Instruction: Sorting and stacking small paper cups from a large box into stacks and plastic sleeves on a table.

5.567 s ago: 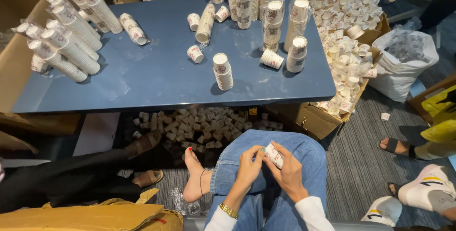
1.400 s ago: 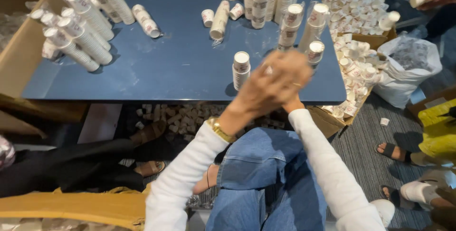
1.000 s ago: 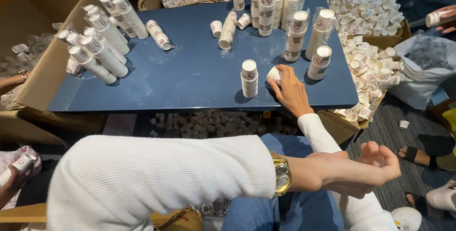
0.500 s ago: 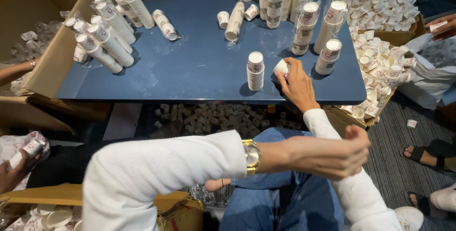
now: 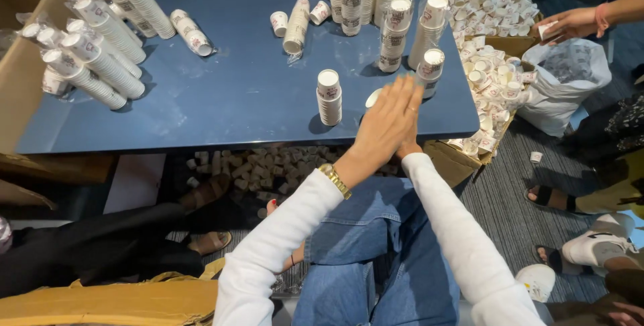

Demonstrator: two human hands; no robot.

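Head view. The left hand (image 5: 384,123) reaches over the near edge of the blue table (image 5: 235,91), fingers straight and flat, its grip empty. It covers most of the right hand (image 5: 407,143), of which only a strip shows below; whether that grip holds anything cannot be told. A white cup (image 5: 373,97) lies on the table at the left fingertips, half hidden by them. Just to its left stands a short cup stack (image 5: 329,96).

Step in hand, as judged: placing or stacking the cup beside the short stack. The next move would call for a clear pinch on the cup rim.

Hidden: the right palm and the cup's far side. Another person's hand (image 5: 569,25) shows at the upper right, over a cup box (image 5: 493,51).
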